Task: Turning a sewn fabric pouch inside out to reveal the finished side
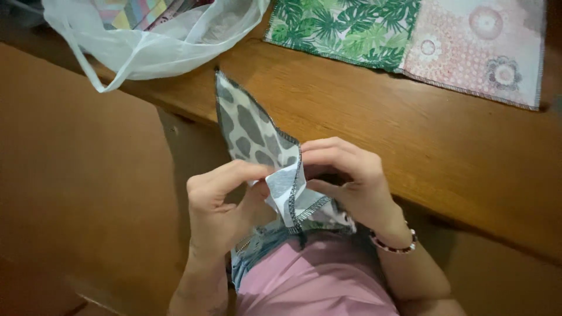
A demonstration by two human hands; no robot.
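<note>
Far left of the cloth, up on the table's point(363, 111) edge: white plastic bag point(146, 47), slumped open, coloured fabric showing inside. Closer in, left hand point(219, 202), fingers curled together and pinched on the cloth's folded lower edge. Dead centre, grey-spotted cloth point(257, 137), held up over the lap, stitched dark along the hem, one corner pointing up toward the bag, lower part doubled over between both hands. Just right of the cloth, right hand point(351, 175), fingertips pressed together on the fold, beaded bracelet point(395, 246) at the wrist. Below the cloth, pink top point(316, 281). Well up and right of the cloth, flat on the table: leaf-print patch point(345, 29), then pink floral patch point(480, 47), joined side by side.
</note>
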